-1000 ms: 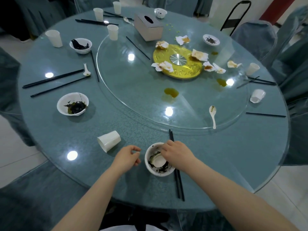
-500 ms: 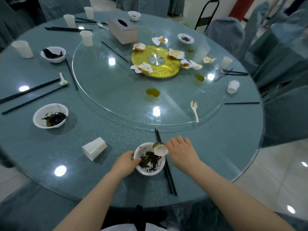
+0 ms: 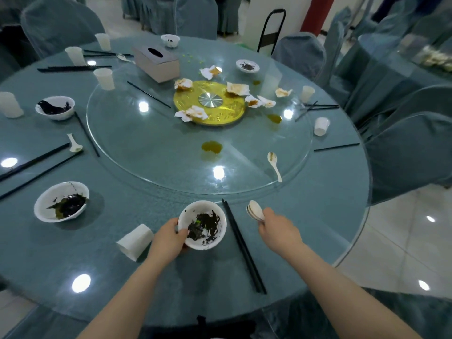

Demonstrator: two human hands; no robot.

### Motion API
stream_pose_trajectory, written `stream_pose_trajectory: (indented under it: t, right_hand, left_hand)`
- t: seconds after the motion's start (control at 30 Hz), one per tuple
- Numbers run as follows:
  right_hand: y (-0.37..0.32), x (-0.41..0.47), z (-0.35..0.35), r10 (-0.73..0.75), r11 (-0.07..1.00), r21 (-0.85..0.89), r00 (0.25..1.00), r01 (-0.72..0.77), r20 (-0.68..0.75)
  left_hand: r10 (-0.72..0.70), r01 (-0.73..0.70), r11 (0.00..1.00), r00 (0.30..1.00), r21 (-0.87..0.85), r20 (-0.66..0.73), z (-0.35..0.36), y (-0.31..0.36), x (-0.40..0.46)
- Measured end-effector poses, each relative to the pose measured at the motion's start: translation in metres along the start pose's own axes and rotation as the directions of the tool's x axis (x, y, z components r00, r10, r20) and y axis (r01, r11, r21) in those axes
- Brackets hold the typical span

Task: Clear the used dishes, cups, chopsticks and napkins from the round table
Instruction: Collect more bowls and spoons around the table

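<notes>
My left hand (image 3: pixel 168 241) grips the left rim of a white bowl (image 3: pixel 203 225) smeared with dark leftovers, near the table's front edge. My right hand (image 3: pixel 277 228) holds a white spoon (image 3: pixel 255 211) by its handle, bowl end pointing away, to the right of the white bowl. A pair of black chopsticks (image 3: pixel 243 245) lies between the two hands. A tipped paper cup (image 3: pixel 134 242) rests just left of my left hand. Another dirty bowl (image 3: pixel 61 201) sits further left. Crumpled stained napkins (image 3: pixel 193 113) ring the gold hub (image 3: pixel 210 102) of the glass turntable (image 3: pixel 146 148).
More bowls (image 3: pixel 55 107), paper cups (image 3: pixel 104 79), black chopsticks (image 3: pixel 34 162) and spoons (image 3: pixel 274 165) are scattered round the table. A tissue box (image 3: pixel 157 62) stands at the back. Yellow spills (image 3: pixel 211 147) mark the glass. Covered chairs (image 3: pixel 411 152) stand close on the right.
My right hand lifted the spoon out of the bowl and carried it to the right. My left hand closed on the bowl's rim. The view shifted left.
</notes>
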State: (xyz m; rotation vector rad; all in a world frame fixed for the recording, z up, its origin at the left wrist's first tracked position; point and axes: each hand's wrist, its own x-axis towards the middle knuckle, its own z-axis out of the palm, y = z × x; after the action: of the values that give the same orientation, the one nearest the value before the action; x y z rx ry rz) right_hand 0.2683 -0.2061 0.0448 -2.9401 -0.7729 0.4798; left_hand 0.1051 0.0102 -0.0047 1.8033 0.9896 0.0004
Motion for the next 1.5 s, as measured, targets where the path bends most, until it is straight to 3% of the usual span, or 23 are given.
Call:
stream_pose_trajectory:
  t: [0.37,0.77,1.17,1.5]
  right_hand:
    - [0.034,0.077,-0.028,0.141,0.982,0.122,0.990,-0.144,0.028]
    - [0.080,0.206,-0.037,0.263,0.883,0.408,0.965,-0.231,-0.023]
    - [0.084,0.243,-0.028,0.146,0.950,0.291,0.985,-0.112,-0.096]
    - [0.095,0.236,-0.026,0.103,0.926,0.373,0.990,-0.060,-0.095]
  left_hand:
    - [0.020,-0.034,0.992,0.993,-0.125,-0.113,-0.029,0.074,0.038]
    - [-0.053,0.019,0.987,0.976,-0.162,-0.212,-0.018,0.131,0.092]
    - [-0.158,0.108,0.972,0.958,-0.209,-0.238,0.007,0.138,0.098]
    - [-0.205,0.148,0.963,0.946,-0.227,-0.252,0.012,0.136,0.088]
